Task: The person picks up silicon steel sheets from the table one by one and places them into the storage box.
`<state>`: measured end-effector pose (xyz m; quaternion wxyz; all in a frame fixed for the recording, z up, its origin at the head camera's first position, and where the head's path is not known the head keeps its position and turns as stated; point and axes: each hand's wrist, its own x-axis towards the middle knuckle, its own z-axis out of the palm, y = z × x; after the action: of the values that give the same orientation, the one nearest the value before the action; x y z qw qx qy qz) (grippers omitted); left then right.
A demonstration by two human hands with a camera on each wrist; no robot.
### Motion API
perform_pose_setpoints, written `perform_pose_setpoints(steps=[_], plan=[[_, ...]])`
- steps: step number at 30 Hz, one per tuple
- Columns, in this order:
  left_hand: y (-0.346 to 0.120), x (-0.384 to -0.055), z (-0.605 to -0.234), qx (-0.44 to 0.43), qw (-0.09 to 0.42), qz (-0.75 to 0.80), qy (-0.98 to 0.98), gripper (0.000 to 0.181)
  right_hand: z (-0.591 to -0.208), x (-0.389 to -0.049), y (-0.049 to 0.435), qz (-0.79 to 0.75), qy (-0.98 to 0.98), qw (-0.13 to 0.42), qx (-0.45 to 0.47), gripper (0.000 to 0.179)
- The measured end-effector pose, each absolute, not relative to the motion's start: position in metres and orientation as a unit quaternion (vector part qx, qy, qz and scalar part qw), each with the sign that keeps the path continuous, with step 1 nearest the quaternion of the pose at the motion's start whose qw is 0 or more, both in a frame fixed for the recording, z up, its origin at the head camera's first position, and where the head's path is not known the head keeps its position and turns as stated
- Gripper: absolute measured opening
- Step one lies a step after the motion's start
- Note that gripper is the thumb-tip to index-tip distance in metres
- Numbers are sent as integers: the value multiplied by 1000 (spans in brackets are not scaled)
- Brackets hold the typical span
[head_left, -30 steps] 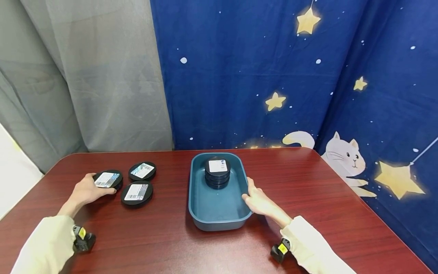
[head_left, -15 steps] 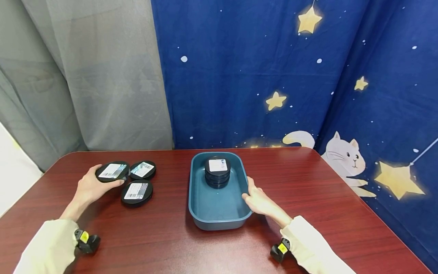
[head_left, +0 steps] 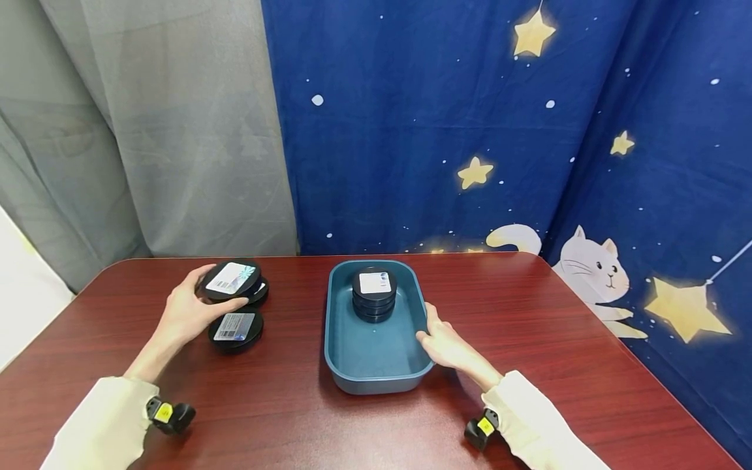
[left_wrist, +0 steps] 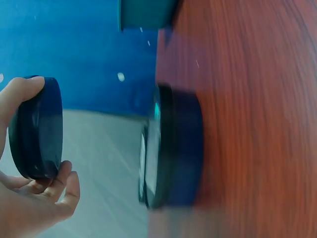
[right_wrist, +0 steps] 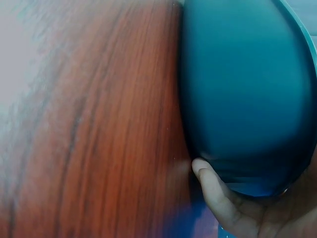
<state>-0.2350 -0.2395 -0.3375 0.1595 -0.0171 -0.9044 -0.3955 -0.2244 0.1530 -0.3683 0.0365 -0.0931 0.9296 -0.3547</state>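
My left hand (head_left: 183,313) holds a flat round black container (head_left: 230,279) with a white-and-blue label, thumb and fingers at its edge. In the left wrist view this held container (left_wrist: 37,129) is off the table. It partly covers a second round black container (head_left: 260,294) behind it; a third one (head_left: 235,329) lies just in front on the table. My right hand (head_left: 446,344) grips the right side of a blue rectangular bin (head_left: 376,359). Inside that bin, towards the back, stands a stack of similar black containers (head_left: 374,297). In the right wrist view, the thumb touches the bin's wall (right_wrist: 247,99).
A dark red wooden table (head_left: 282,418) carries everything. Behind its far edge hang a grey curtain (head_left: 200,130) and a blue curtain (head_left: 399,130) with stars and a cat. Each wrist wears a small black camera (head_left: 170,416).
The left hand has lifted its black container off the table and carried it right, over towards the two others. My right hand and the bin stay in place.
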Motion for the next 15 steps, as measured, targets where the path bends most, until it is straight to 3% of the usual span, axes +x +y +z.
perform_pose_setpoints(steps=[9, 15], plan=[[-200, -226, -325, -126, 172, -445, -870, 74, -368, -224, 153, -360, 928, 38, -94, 56], [-175, -223, -323, -192, 140, -489, -839, 76, -368, -225, 153, -364, 926, 38, -94, 57]])
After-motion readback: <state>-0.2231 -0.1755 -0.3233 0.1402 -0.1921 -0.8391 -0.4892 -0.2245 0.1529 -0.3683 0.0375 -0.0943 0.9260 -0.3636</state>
